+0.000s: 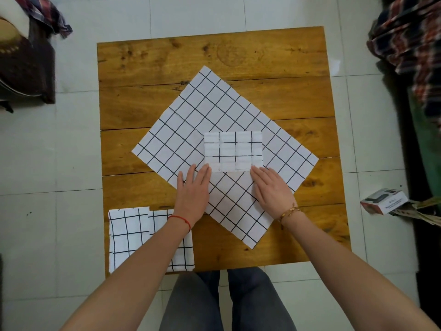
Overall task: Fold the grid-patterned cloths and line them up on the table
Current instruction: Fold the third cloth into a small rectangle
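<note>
**Flat hands on a spread grid cloth, folded ones alongside**

At far left, off the table, a dark brown bag sits on the pale tiled floor with a plaid garment draped beside it. On the wooden table, the near-left corner holds two folded grid cloths lying side by side, their edges reaching the table's left and near edges; the left forearm crosses above them.

A large grid cloth lies unfolded in the table's middle, turned like a diamond, its corners stopping short of every table edge. Bare wood shows along the far side and at the near-right corner. A small folded grid cloth rests on top of the large one, right of its centre.

The left hand lies flat with straight fingers on the large cloth, fingertips at the small folded cloth's near-left corner. The right hand likewise presses flat, fingers extended, tips touching that cloth's near-right corner. Neither hand grasps anything.

Right of the table, a small box lies on the floor, with more plaid fabric heaped beyond.
</note>
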